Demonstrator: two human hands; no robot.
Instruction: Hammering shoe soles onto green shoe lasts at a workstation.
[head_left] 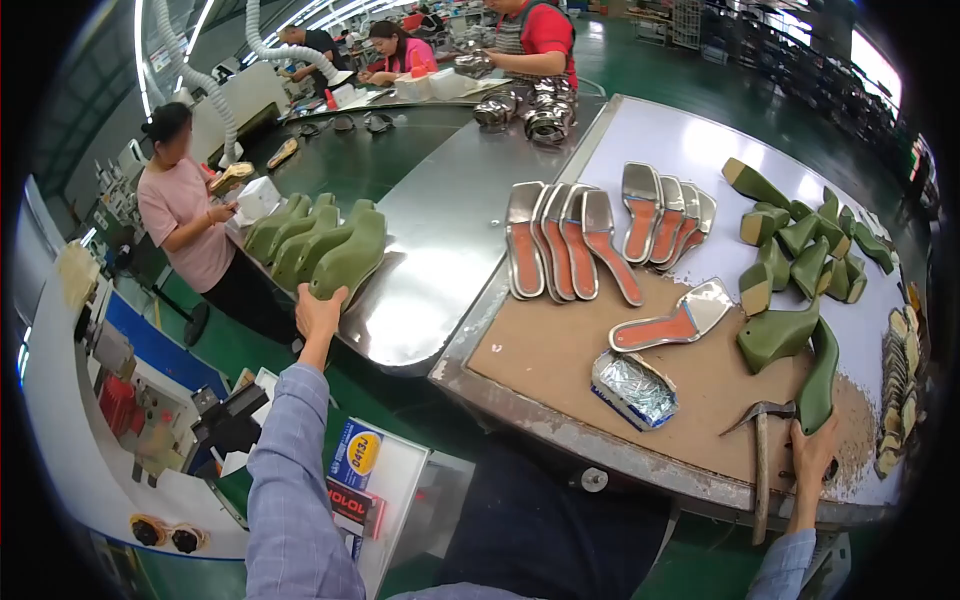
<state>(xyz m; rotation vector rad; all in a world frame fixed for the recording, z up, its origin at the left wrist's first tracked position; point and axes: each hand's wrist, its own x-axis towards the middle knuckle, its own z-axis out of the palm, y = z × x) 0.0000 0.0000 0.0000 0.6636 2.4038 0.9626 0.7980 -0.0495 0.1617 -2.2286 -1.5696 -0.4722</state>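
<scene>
At the edge of the metal table, my left hand is closed on the near end of a green shoe last, the nearest in a row of green lasts. My right hand grips the lower end of another green shoe last, which points away from me on the worktable. Beside that hand lies a hammer, its wooden handle hanging over the table edge. An opened box of nails sits left of the hammer. Just beyond it is a silver-edged insole with a reddish middle.
More insoles stand in two groups on the worktable. Several green lasts are heaped at the right, near a row of thin tan pieces. Small boxes lie below on the left. People work around the metal table.
</scene>
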